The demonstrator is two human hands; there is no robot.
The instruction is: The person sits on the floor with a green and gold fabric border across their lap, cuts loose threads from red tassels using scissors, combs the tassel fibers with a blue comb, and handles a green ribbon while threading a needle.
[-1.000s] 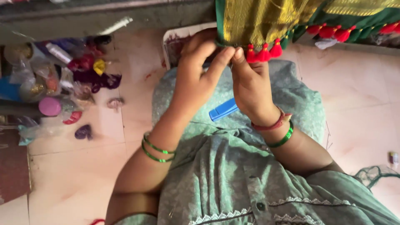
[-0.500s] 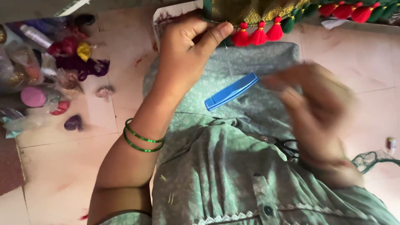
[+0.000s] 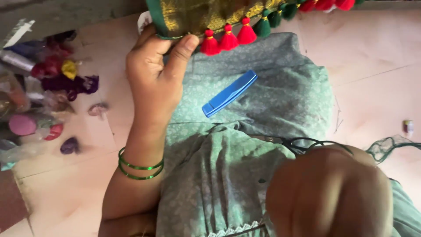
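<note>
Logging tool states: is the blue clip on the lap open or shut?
Shut, as far as shows: the blue clip lies flat on the green garment, its halves together, untouched by either hand.

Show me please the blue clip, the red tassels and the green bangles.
blue clip [image 3: 230, 93], head view, middle of its long body.
red tassels [image 3: 228, 39], head view, the middle tassel's skirt.
green bangles [image 3: 139, 167], head view, front of the bands.

Blue flat case [image 3: 230, 93] lies on my green-clad lap. Heap of coloured thread scraps and spools [image 3: 48, 83] at left on pale tiled floor [image 3: 372, 79]. Small purple tuft [image 3: 69, 145] apart.
</note>
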